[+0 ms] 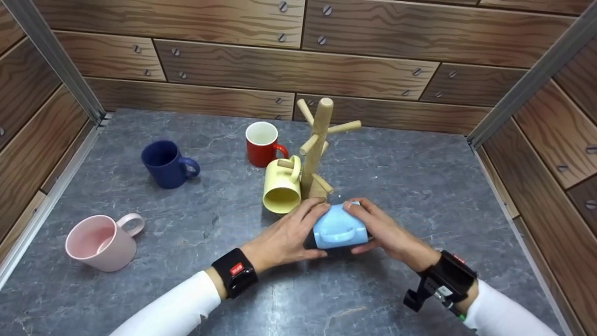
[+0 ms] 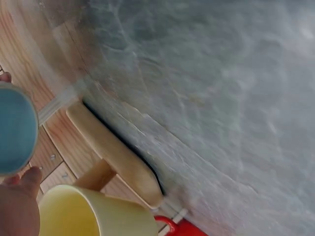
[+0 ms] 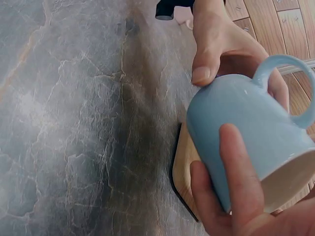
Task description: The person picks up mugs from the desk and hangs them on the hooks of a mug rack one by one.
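Note:
Both hands hold a light blue mug (image 1: 340, 219), tipped on its side in front of the wooden mug tree (image 1: 322, 116). My left hand (image 1: 287, 233) grips it from the left, thumb and fingers spread around its closed end, as the right wrist view shows. On the other side my right hand (image 1: 387, 231) grips the mug near its rim. The handle (image 3: 270, 73) is free of both hands. Just beyond the left hand, a yellow mug (image 1: 280, 182) hangs by its handle on a low peg of the tree, mouth toward me.
Behind the yellow mug stands a red mug (image 1: 261, 151) with a white inside. Farther left are a dark blue mug (image 1: 170, 168) and a pink mug (image 1: 112, 249), both upright. Wood-patterned walls (image 1: 233, 60) enclose the grey marbled tabletop (image 1: 410, 172). Several upper pegs stick out from the tree.

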`<action>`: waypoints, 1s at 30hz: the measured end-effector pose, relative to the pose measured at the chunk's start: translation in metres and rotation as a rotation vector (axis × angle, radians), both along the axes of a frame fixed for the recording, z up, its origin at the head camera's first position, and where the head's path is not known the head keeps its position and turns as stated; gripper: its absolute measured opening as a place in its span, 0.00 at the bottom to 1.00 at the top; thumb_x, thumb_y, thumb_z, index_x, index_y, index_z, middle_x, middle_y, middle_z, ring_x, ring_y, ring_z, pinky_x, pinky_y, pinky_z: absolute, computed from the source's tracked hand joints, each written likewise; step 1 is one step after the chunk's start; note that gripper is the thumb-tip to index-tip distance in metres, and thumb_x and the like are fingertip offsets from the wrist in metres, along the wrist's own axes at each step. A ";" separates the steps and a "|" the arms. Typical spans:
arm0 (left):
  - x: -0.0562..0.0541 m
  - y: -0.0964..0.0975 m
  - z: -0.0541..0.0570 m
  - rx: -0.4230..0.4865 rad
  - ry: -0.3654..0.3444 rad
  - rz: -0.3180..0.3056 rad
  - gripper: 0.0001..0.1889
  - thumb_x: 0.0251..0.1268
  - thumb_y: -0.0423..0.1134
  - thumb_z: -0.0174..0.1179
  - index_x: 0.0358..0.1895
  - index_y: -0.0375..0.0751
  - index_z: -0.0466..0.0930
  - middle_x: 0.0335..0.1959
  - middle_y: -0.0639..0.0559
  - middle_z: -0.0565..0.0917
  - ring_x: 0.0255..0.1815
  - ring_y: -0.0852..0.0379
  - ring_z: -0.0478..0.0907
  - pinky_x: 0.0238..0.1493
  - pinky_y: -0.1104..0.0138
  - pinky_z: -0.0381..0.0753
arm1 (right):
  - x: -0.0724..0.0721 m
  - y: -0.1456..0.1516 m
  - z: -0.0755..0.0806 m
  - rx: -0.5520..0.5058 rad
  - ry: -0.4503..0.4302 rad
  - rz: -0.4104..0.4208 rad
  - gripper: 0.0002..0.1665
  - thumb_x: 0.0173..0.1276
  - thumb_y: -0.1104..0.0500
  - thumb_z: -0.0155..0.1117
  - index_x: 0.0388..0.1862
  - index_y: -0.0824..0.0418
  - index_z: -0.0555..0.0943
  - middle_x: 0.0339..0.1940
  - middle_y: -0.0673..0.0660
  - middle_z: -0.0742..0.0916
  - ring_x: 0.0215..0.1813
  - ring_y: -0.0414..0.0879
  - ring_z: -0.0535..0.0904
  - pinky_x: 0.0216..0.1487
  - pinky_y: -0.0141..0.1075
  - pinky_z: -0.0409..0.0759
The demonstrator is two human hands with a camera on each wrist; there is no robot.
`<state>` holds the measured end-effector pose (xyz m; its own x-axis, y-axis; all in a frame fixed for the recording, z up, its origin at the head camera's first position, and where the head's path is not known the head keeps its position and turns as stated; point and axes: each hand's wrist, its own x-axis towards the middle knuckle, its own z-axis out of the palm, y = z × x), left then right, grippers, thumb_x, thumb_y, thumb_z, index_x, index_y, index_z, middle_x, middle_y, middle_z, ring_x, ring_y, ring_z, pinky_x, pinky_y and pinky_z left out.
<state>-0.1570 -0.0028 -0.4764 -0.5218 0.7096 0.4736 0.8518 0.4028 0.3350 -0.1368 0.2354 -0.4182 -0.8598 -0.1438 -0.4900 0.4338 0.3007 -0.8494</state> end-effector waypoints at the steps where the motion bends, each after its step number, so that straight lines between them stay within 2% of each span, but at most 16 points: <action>1: 0.000 0.001 0.000 0.010 -0.011 -0.004 0.50 0.51 0.54 0.76 0.73 0.38 0.59 0.70 0.45 0.65 0.70 0.53 0.67 0.74 0.65 0.64 | 0.000 0.000 0.000 0.000 -0.001 -0.004 0.40 0.71 0.32 0.55 0.70 0.54 0.63 0.58 0.67 0.75 0.46 0.56 0.82 0.37 0.47 0.88; 4: 0.001 0.003 -0.002 0.040 -0.039 -0.007 0.49 0.52 0.51 0.76 0.73 0.38 0.59 0.68 0.47 0.66 0.68 0.55 0.68 0.73 0.66 0.66 | 0.000 -0.001 0.001 0.005 -0.005 -0.009 0.40 0.70 0.31 0.55 0.71 0.53 0.63 0.59 0.67 0.75 0.46 0.57 0.82 0.37 0.46 0.88; 7: 0.002 0.004 -0.004 0.075 -0.077 0.007 0.48 0.52 0.50 0.76 0.73 0.38 0.60 0.67 0.47 0.67 0.67 0.55 0.69 0.72 0.65 0.67 | -0.001 -0.001 0.003 0.007 0.005 0.008 0.42 0.71 0.30 0.53 0.73 0.53 0.61 0.62 0.68 0.73 0.51 0.59 0.81 0.41 0.49 0.88; 11: 0.005 0.006 -0.009 0.122 -0.182 0.052 0.47 0.51 0.52 0.76 0.73 0.41 0.61 0.66 0.49 0.68 0.65 0.56 0.71 0.70 0.63 0.70 | 0.000 0.002 0.005 0.018 0.054 0.057 0.41 0.73 0.31 0.51 0.77 0.49 0.58 0.71 0.67 0.67 0.59 0.62 0.77 0.48 0.53 0.85; 15: 0.009 0.007 -0.013 0.168 -0.274 0.104 0.48 0.50 0.53 0.76 0.73 0.45 0.61 0.66 0.49 0.66 0.63 0.54 0.73 0.67 0.61 0.74 | 0.001 0.005 0.007 0.020 0.108 0.116 0.37 0.74 0.36 0.53 0.77 0.44 0.58 0.74 0.65 0.64 0.63 0.63 0.75 0.52 0.55 0.84; 19: 0.009 0.008 -0.012 0.183 -0.302 0.130 0.48 0.51 0.53 0.76 0.74 0.48 0.61 0.65 0.48 0.63 0.63 0.51 0.73 0.67 0.60 0.74 | -0.001 0.010 0.007 0.016 0.139 0.161 0.36 0.75 0.39 0.55 0.77 0.43 0.58 0.74 0.65 0.65 0.65 0.63 0.74 0.54 0.55 0.83; 24: 0.008 0.008 -0.008 0.202 -0.331 0.131 0.47 0.52 0.54 0.75 0.74 0.46 0.63 0.61 0.48 0.65 0.61 0.51 0.72 0.66 0.59 0.75 | -0.004 0.014 0.010 0.029 0.163 0.163 0.37 0.75 0.39 0.55 0.78 0.46 0.58 0.71 0.67 0.67 0.63 0.62 0.75 0.52 0.53 0.84; 30: 0.007 0.010 -0.005 0.260 -0.381 0.145 0.45 0.52 0.58 0.74 0.72 0.47 0.67 0.57 0.52 0.70 0.58 0.56 0.73 0.62 0.60 0.76 | -0.009 0.016 0.015 0.168 0.244 0.154 0.38 0.74 0.35 0.54 0.76 0.48 0.63 0.65 0.68 0.73 0.60 0.61 0.77 0.46 0.51 0.86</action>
<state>-0.1500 0.0070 -0.4814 -0.7773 0.5001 0.3817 0.5902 0.3698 0.7175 -0.1455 0.2515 -0.4037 -0.9290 -0.2159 -0.3007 0.1625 0.4920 -0.8553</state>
